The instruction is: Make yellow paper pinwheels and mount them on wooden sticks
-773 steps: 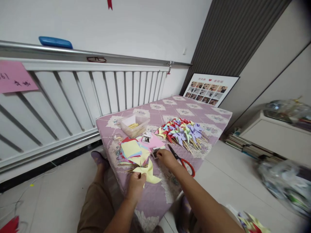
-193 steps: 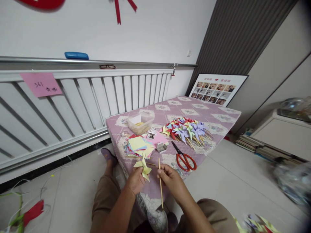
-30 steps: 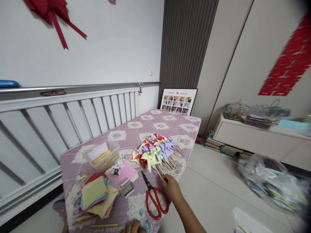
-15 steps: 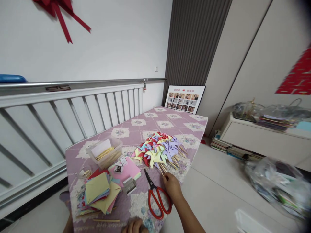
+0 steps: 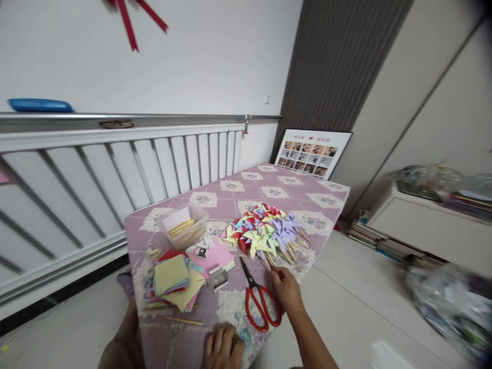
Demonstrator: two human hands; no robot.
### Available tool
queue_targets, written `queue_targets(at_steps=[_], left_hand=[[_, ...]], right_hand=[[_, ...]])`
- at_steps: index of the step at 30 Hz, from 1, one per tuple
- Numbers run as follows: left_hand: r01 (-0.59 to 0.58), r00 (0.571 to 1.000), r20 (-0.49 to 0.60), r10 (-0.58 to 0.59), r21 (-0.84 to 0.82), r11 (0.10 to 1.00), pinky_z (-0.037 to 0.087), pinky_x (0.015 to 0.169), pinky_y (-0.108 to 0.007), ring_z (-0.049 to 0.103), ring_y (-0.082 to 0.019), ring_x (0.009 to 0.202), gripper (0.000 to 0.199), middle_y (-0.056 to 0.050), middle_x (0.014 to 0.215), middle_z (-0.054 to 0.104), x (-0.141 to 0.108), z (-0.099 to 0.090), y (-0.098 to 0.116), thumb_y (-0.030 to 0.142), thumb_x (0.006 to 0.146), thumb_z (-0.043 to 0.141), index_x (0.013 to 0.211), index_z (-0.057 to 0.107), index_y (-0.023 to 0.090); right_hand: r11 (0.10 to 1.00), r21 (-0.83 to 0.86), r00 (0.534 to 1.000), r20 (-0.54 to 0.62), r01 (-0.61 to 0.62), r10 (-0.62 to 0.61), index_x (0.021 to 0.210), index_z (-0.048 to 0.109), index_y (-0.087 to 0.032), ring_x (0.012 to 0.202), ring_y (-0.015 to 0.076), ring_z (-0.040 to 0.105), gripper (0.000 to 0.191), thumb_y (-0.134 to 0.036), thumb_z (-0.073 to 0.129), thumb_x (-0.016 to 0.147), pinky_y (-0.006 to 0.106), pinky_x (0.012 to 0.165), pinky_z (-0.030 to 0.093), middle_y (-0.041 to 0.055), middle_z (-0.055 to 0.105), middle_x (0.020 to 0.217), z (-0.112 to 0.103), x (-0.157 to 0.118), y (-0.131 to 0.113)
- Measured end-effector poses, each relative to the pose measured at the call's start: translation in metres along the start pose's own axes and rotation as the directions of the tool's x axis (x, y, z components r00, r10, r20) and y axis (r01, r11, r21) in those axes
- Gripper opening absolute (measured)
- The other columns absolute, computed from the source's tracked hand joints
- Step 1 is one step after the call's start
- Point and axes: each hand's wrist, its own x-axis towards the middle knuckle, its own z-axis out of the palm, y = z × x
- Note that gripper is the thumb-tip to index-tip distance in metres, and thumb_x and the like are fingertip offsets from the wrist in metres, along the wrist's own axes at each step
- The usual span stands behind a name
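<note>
Many pinwheels [image 5: 284, 233] lay heaped near the right edge of the table [image 5: 169, 341], away from the edge along the radiator [image 5: 157, 164]. Foremost was a yellow pinwheel [image 5: 258, 242], its head turned away from the person and its stick slanting back toward the right edge, so that its long axis ran from the heap to the right hand [image 5: 288, 292]. That hand was much the nearer: its fingers were bent together right at the stick ends, over the table's right edge. Whether they pinched a stick or merely touched one could not be told.

The left hand [image 5: 224, 348] lay back upward by the near corner, fingers curled on the cloth and well apart from the heap; anything under its palm was hidden. Between the two hands lay the scissors [image 5: 251, 283], blades pointing to the heap and red handles by the right edge, just beside the right wrist.

Left of these sat the small boxes [image 5: 219, 279]. Farther on, toward the left edge, were the paper stack [image 5: 171, 274] and a loose stick [image 5: 184, 320], whose inner end pointed toward the left hand.
</note>
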Motion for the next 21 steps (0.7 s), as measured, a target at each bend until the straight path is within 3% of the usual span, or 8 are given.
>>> queue_targets(at_steps=[2,4,6,9,12,15,18,21], left_hand=[[-0.052,0.994,0.098,0.055,-0.034,0.998,0.038,0.09,-0.037,0.061,-0.024,0.103,0.014,-0.003,0.109,0.072,0.0,-0.004,-0.006,0.029,0.077,0.068,0.091,0.068,0.029],[-0.058,0.96,0.268,0.08,-0.089,0.994,0.039,0.093,-0.04,0.058,-0.028,0.109,0.026,-0.007,0.118,0.068,0.003,-0.011,-0.01,0.036,0.075,0.068,0.099,0.067,0.027],[0.011,0.898,0.436,0.054,-0.146,0.989,0.038,0.099,-0.044,0.054,-0.031,0.117,0.037,-0.01,0.128,0.062,0.009,-0.022,-0.01,0.041,0.074,0.068,0.107,0.066,0.025],[0.169,0.808,0.589,-0.013,-0.211,0.963,0.031,0.109,-0.052,0.047,-0.035,0.128,0.049,-0.013,0.138,0.056,0.018,-0.037,-0.005,0.044,0.075,0.069,0.119,0.064,0.023],[0.298,0.766,0.637,-0.086,-0.233,0.926,0.023,0.115,-0.058,0.04,-0.037,0.136,0.061,-0.018,0.146,0.049,0.024,-0.049,0.0,0.039,0.081,0.062,0.138,0.054,0.02],[0.354,0.766,0.635,-0.099,-0.287,0.89,0.02,0.118,-0.056,0.035,-0.036,0.14,0.069,-0.018,0.15,0.046,0.03,-0.06,-0.001,0.04,0.082,0.059,0.146,0.046,0.017],[0.349,0.764,0.642,-0.056,-0.339,0.874,0.025,0.118,-0.05,0.045,-0.033,0.132,0.057,-0.015,0.136,0.059,0.035,-0.067,-0.006,0.039,0.079,0.062,0.132,0.061,0.018],[0.276,0.738,0.674,0.038,-0.353,0.894,0.04,0.106,-0.042,0.058,-0.03,0.113,0.033,-0.014,0.106,0.072,0.035,-0.069,-0.014,0.034,0.078,0.063,0.101,0.075,0.015]], right_hand=[[0.999,0.036,1.0,-0.006,-0.001,0.001,0.09,0.068,-0.017,0.079,0.026,0.07,0.036,-0.042,0.046,0.078,0.036,0.076,0.054,0.012,0.076,0.087,-0.001,-0.007,-0.008],[0.991,0.13,0.999,-0.031,0.024,-0.02,0.087,0.067,-0.019,0.081,0.0271,0.07,0.035,-0.046,0.049,0.076,0.037,0.077,0.054,0.0111,0.076,0.086,0.003,-0.022,-0.022],[0.975,0.214,0.997,0.023,0.063,-0.069,0.085,0.068,-0.021,0.082,0.0274,0.07,0.033,-0.049,0.053,0.075,0.036,0.078,0.054,0.0097,0.076,0.086,0.014,-0.044,-0.041],[0.954,0.291,0.971,0.196,0.079,-0.14,0.08,0.067,-0.023,0.074,0.0257,0.069,0.029,-0.049,0.055,0.077,0.034,0.072,0.055,0.0071,0.075,0.077,0.04,-0.086,-0.071],[0.937,0.342,0.928,0.326,0.064,-0.182,0.072,0.064,-0.023,0.068,0.0237,0.066,0.027,-0.047,0.053,0.079,0.032,0.065,0.054,0.0047,0.071,0.068,0.066,-0.119,-0.091],[0.95,0.312,0.932,0.336,0.027,-0.137,0.073,0.064,-0.022,0.068,0.0235,0.066,0.03,-0.048,0.052,0.081,0.032,0.064,0.054,0.0046,0.071,0.069,0.078,-0.131,-0.094],[0.973,0.227,0.948,0.301,0.038,-0.107,0.077,0.066,-0.021,0.069,0.0243,0.067,0.035,-0.052,0.05,0.082,0.033,0.066,0.055,0.0056,0.072,0.072,0.079,-0.129,-0.088],[0.987,0.131,0.954,0.27,0.097,-0.13,0.079,0.067,-0.021,0.07,0.0259,0.069,0.037,-0.053,0.047,0.083,0.035,0.067,0.056,0.0075,0.074,0.074,0.082,-0.128,-0.082]])
